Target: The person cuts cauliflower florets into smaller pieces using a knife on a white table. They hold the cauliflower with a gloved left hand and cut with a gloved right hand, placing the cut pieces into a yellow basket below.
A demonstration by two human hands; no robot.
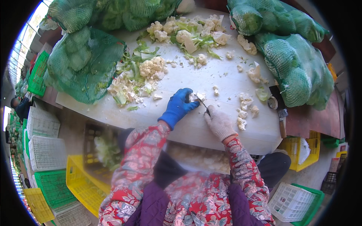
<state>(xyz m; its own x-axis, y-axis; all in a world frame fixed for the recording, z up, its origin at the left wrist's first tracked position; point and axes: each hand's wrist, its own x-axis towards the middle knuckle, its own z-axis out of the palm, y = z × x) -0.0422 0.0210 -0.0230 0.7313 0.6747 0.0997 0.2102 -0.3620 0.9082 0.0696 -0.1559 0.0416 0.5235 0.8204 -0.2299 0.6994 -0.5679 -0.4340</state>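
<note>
My left hand (181, 106), in a blue knitted glove, grips a small piece of cauliflower (195, 97) over the white tabletop (183, 76). In a pale knitted glove, my right hand (219, 121) holds a small knife (202, 102) with a dark handle. The blade meets the cauliflower piece. Just beyond it lie little florets (216, 90). A loose row of cut florets (242, 111) runs along the right of the table. To the left is a pile of trimmings (133, 82) with leaves and a larger cauliflower chunk (152, 67).
Green mesh sacks of cauliflower (84, 65) (297, 67) crowd the table's far and side edges. A broad-bladed cleaver (281, 113) lies at the right edge by a roll of tape (272, 102). Yellow crates (84, 180) and white crates (47, 152) stand on the floor. Another person (22, 106) is far left.
</note>
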